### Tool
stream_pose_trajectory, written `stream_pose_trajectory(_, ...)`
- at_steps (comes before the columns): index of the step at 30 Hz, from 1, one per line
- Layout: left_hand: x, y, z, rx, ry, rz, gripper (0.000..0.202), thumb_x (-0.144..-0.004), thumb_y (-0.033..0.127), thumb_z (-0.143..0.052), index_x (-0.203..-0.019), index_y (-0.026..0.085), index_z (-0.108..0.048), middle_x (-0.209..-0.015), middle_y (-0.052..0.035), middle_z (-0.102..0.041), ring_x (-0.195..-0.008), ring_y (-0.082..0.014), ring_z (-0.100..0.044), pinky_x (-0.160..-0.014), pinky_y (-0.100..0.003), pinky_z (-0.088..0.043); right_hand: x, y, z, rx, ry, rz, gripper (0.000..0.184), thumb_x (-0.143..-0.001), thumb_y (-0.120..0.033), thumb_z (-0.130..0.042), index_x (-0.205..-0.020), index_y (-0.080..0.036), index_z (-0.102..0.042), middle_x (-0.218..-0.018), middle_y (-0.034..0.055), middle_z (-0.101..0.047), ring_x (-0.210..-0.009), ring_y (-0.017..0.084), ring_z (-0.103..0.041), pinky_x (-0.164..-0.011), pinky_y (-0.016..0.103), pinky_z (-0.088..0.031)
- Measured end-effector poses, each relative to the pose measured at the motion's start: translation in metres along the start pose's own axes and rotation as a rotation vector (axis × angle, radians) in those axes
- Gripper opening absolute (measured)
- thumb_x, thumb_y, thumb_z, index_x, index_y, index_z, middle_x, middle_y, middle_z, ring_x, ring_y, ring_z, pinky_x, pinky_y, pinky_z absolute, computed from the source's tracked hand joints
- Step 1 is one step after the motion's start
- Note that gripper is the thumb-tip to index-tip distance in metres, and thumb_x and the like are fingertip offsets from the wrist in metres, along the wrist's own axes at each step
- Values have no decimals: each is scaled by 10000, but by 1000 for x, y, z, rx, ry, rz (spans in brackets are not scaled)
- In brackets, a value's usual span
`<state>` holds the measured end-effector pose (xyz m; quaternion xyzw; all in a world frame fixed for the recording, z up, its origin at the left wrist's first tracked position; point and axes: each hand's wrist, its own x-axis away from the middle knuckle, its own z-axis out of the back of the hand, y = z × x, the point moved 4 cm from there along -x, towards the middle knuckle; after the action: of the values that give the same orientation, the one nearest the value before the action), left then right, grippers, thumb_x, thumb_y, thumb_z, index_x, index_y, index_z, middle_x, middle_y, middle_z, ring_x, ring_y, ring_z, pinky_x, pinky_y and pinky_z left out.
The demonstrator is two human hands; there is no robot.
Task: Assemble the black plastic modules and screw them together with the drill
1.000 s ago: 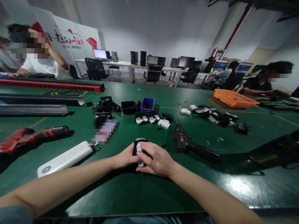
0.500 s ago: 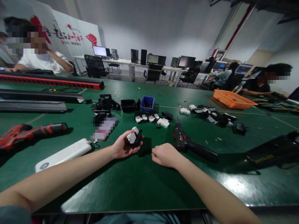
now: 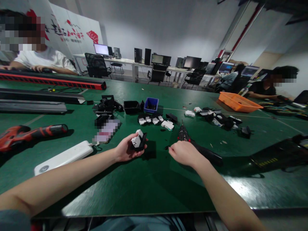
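My left hand (image 3: 126,150) grips a small black and white plastic part (image 3: 138,141), lifted a little above the green table (image 3: 134,192). My right hand (image 3: 184,153) rests on the table just right of it, fingers curled, fingertips beside a tiny dark piece (image 3: 166,148). A black electric screwdriver (image 3: 196,148) lies right behind my right hand, its tip pointing away from me. I cannot make out whether my right fingers pinch anything.
Black and white parts (image 3: 156,121), a black tray (image 3: 132,107) and a blue bin (image 3: 151,105) lie beyond my hands. A white power bank (image 3: 64,157) and a red drill (image 3: 29,133) lie left. An orange tray (image 3: 238,101) sits far right. Other people sit along the table's far sides.
My hands came apart: the left kept the part and lifted it, the right let go and moved right toward the black screwdriver.
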<state>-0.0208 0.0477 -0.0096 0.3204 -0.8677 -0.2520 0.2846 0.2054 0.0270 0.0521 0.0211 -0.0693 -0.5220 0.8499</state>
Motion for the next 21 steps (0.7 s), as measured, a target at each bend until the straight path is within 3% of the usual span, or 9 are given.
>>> stream_pose_trajectory(4, 0, -1, 1, -25, 16, 0, 489, -847, 495, -534, -1130, 102, -605, -876, -143, -669, -588, -170, -601, -480, -231, -413, 2, -29, -16, -41, -113, 103, 307, -882, -271, -486, -684, -158, -691, -736, 112, -727, -683, 242, -695, -580, 294, -433)
stream_pose_trajectory(9, -1, -1, 2, -56, 20, -2, 492, -842, 503, -541, -1129, 109, -605, -874, -138, -672, -574, -166, -596, -463, -225, -393, -10, -49, -20, -14, 45, 81, 267, -939, -260, -412, -934, -161, -660, -874, 108, -736, -769, 243, -707, -653, 307, -464)
stream_pose_trajectory(15, -1, -1, 2, -70, 11, -2, 485, -849, 504, -527, -1124, 109, -592, -875, -133, -672, -575, -171, -599, -471, -228, -391, -9, -49, -22, 12, 49, 145, 219, -910, -260, -447, -848, -176, -640, -790, 84, -718, -721, 244, -690, -629, 307, -442)
stream_pose_trajectory(21, 2, -1, 0, -73, 8, 10, 486, -848, 506, -537, -1138, 119, -588, -887, -130, -669, -594, -174, -601, -482, -229, -379, -6, -33, -10, 60, 192, 20, 112, -837, -182, -522, -925, -161, -589, -892, 104, -665, -801, 238, -636, -668, 316, -434)
